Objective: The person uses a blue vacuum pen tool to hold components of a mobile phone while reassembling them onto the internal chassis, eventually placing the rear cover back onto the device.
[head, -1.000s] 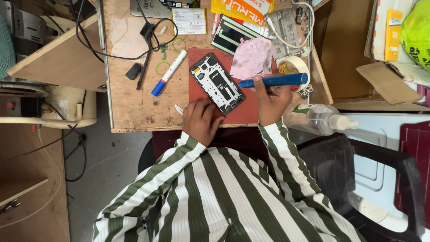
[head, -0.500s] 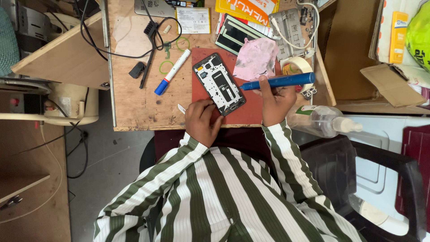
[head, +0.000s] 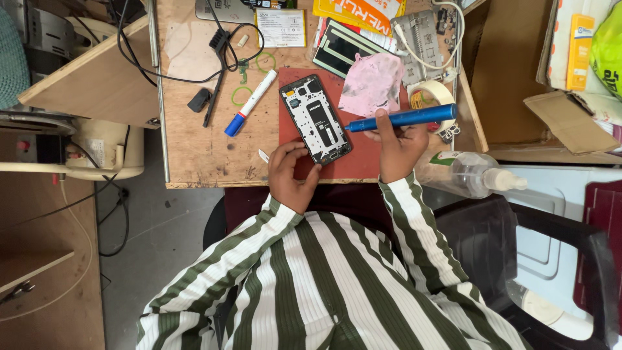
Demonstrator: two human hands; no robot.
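- Our left hand rests on the near end of the opened phone, fingers curled against its lower edge; we judge this steadies it so it cannot slide.
- Our right hand is closed around the blue screwdriver, held almost level, its tip meeting the phone's right edge. The low pen-like grip likely gives fine control over small screws.
- The phone lies back-off and tilted on a dark red mat at the front of the wooden surface, close to our body where both hands reach easily.
- A pink cloth sits just beyond the mat, and a roll of tape beside the screwdriver's far end.
- A blue-capped marker lies apart to the left, near black cables.
- A clear plastic bottle lies on its side off the right edge.
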